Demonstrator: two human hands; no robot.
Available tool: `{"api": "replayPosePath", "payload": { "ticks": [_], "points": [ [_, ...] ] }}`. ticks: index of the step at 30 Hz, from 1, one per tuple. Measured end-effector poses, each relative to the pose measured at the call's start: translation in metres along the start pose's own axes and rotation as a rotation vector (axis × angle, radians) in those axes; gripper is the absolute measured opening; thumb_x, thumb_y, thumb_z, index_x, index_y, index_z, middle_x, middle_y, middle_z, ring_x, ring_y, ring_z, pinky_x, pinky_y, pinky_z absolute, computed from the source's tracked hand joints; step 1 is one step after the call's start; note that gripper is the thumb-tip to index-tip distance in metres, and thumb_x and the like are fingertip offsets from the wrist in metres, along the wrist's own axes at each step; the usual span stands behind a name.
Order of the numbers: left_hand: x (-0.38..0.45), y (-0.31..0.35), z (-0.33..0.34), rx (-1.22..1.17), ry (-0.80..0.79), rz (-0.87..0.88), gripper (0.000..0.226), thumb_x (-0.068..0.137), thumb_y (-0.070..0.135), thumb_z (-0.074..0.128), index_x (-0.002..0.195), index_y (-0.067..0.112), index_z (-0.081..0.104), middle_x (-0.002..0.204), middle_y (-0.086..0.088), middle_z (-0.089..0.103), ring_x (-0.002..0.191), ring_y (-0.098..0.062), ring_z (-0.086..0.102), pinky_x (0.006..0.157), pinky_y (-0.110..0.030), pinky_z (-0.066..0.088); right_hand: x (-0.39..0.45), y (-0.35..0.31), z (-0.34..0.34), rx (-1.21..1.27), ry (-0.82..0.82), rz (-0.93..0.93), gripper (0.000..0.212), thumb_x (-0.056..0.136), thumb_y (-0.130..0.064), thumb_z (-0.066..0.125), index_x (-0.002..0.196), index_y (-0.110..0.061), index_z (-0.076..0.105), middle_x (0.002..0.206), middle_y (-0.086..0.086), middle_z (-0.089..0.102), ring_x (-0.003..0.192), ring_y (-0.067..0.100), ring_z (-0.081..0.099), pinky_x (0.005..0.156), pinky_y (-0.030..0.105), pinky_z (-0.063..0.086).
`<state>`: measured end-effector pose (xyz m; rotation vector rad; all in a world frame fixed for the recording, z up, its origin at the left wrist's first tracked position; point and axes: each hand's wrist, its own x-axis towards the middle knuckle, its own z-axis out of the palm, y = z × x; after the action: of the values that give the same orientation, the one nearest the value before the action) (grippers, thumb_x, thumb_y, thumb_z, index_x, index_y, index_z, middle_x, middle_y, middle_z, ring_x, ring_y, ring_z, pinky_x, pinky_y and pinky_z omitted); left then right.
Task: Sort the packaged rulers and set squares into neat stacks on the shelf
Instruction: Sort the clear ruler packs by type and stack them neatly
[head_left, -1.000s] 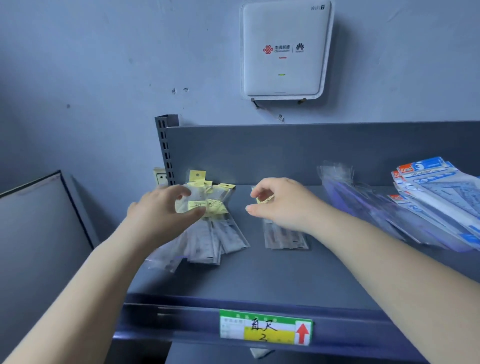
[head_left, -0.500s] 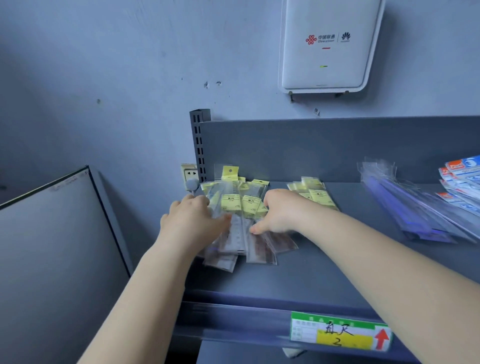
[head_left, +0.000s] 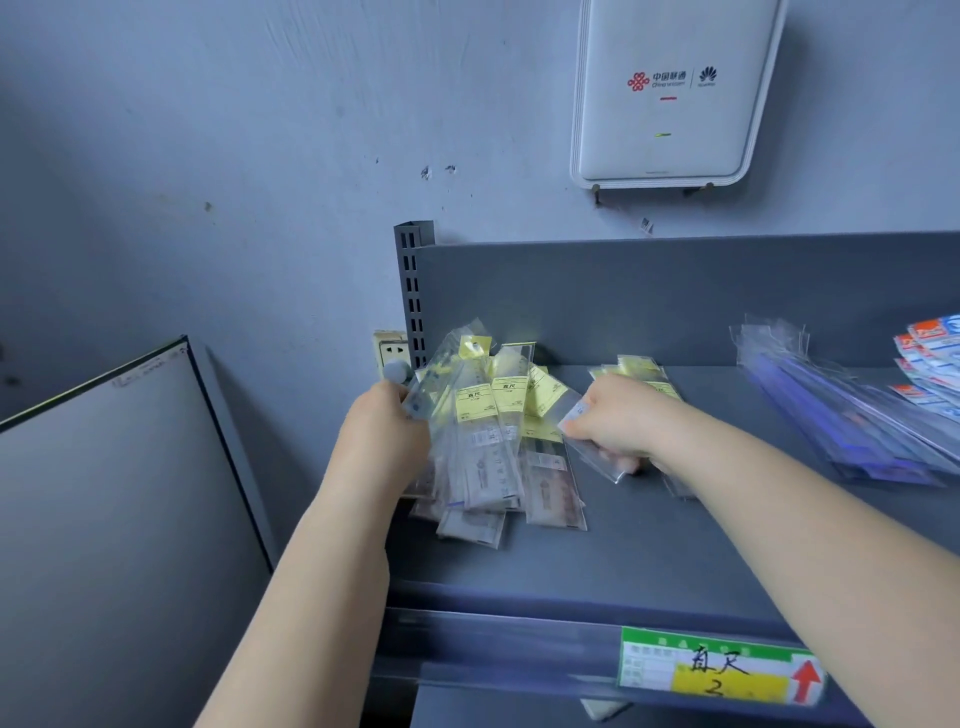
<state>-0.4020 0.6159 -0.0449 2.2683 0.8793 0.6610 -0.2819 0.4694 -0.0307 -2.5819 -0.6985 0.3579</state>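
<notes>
A loose pile of short rulers in clear packets with yellow labels (head_left: 493, 441) lies fanned out at the left end of the grey shelf (head_left: 649, 545). My left hand (head_left: 384, 431) grips the pile's left side, lifting several packets. My right hand (head_left: 618, 426) holds one clear ruler packet (head_left: 592, 457) just right of the pile. Behind that hand a smaller stack of yellow-labelled packets (head_left: 644, 371) lies flat, partly hidden. Long blue rulers in clear sleeves (head_left: 841, 415) and set square packs with red and blue headers (head_left: 930, 358) rest at the far right.
The shelf's back panel (head_left: 675, 296) and a slotted upright post (head_left: 411, 291) close off the rear and left. A wall socket (head_left: 389, 353) sits by the post. A white router (head_left: 670, 88) hangs above. A price label (head_left: 722, 665) marks the front rail. A grey board (head_left: 104, 519) leans at left.
The view shifted, so the shelf sits further right. My left hand has raised the pile's left side. My right hand has drawn back to the right with one packet.
</notes>
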Motion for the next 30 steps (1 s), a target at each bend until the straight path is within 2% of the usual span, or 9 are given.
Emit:
{"api": "replayPosePath", "payload": {
  "ticks": [4,10,13,15,18,21,25,27,30],
  "points": [
    [-0.003,0.002,-0.004,-0.299,0.027,-0.048,0.014,0.093,0.007,0.041,0.097,0.013,0.053,0.072,-0.003,0.048,0.058,-0.019,0.041,0.052,-0.025,0.030,0.002,0.009,-0.017,0.088,0.141,-0.003,0.031,0.091,-0.005,0.041,0.061,-0.011,0.038,0.062,0.008,0.042,0.053,0.019,0.040,0.049,0.024,0.034],
    [-0.008,0.007,-0.011,-0.607,0.002,-0.111,0.023,0.087,-0.004,0.046,0.076,0.013,0.057,0.069,-0.001,0.054,0.046,-0.014,0.045,0.037,-0.013,0.032,-0.008,0.027,-0.039,0.303,0.184,-0.028,0.030,0.092,-0.007,0.039,0.062,-0.011,0.041,0.061,0.007,0.043,0.050,0.017,0.039,0.047,0.025,0.034],
    [-0.012,0.009,-0.013,-0.675,0.005,-0.104,0.022,0.085,-0.004,0.052,0.076,0.015,0.059,0.071,0.000,0.060,0.036,-0.007,0.052,0.047,-0.021,0.034,-0.015,0.039,-0.049,0.399,0.212,-0.035,0.030,0.091,-0.005,0.040,0.061,-0.010,0.042,0.059,0.007,0.042,0.049,0.018,0.039,0.046,0.025,0.034],
    [-0.013,0.013,-0.012,-0.681,-0.010,-0.100,0.019,0.085,-0.003,0.056,0.080,0.015,0.061,0.074,-0.001,0.063,0.038,-0.006,0.057,0.052,-0.025,0.032,-0.018,0.048,-0.053,0.316,0.309,-0.096,0.025,0.086,-0.001,0.040,0.061,-0.007,0.041,0.061,0.008,0.041,0.055,0.024,0.037,0.052,0.030,0.031],
    [-0.015,0.019,-0.008,-0.659,-0.064,-0.095,0.015,0.085,-0.003,0.058,0.086,0.012,0.061,0.075,-0.002,0.064,0.043,-0.008,0.062,0.048,-0.022,0.033,-0.025,0.050,-0.054,0.165,0.467,-0.183,0.014,0.087,-0.004,0.041,0.086,-0.010,0.054,0.082,0.006,0.052,0.079,0.025,0.047,0.064,0.028,0.033],
    [-0.017,0.023,-0.003,-0.614,-0.186,-0.087,0.014,0.087,-0.003,0.057,0.087,0.011,0.059,0.075,-0.003,0.064,0.047,-0.008,0.064,0.053,-0.026,0.031,-0.029,0.047,-0.050,0.242,0.430,-0.197,0.021,0.088,-0.003,0.040,0.101,-0.007,0.057,0.093,0.004,0.054,0.084,0.022,0.050,0.061,0.028,0.035],
    [-0.018,0.025,-0.002,-0.588,-0.222,-0.092,0.015,0.087,-0.004,0.056,0.086,0.010,0.059,0.073,-0.003,0.064,0.050,-0.009,0.065,0.053,-0.025,0.031,-0.030,0.044,-0.045,0.457,0.148,-0.130,0.022,0.078,0.007,0.041,0.093,0.014,0.055,0.068,0.010,0.042,0.058,0.020,0.036,0.049,0.022,0.028],
    [-0.018,0.025,-0.002,-0.597,-0.207,-0.083,0.014,0.087,-0.004,0.056,0.088,0.010,0.059,0.073,-0.003,0.065,0.050,-0.009,0.065,0.052,-0.025,0.032,-0.030,0.040,-0.045,0.290,0.215,-0.111,0.016,0.079,0.005,0.039,0.077,0.009,0.055,0.066,0.008,0.041,0.063,0.023,0.037,0.046,0.023,0.024],
    [-0.020,0.025,-0.002,-0.629,-0.192,-0.071,0.014,0.087,-0.004,0.056,0.089,0.009,0.059,0.074,-0.004,0.065,0.050,-0.010,0.064,0.053,-0.025,0.032,-0.025,0.039,-0.049,0.002,0.345,-0.104,0.028,0.082,0.001,0.039,0.058,-0.012,0.032,0.061,0.003,0.030,0.056,0.020,0.030,0.043,0.027,0.016]
  ]
}}
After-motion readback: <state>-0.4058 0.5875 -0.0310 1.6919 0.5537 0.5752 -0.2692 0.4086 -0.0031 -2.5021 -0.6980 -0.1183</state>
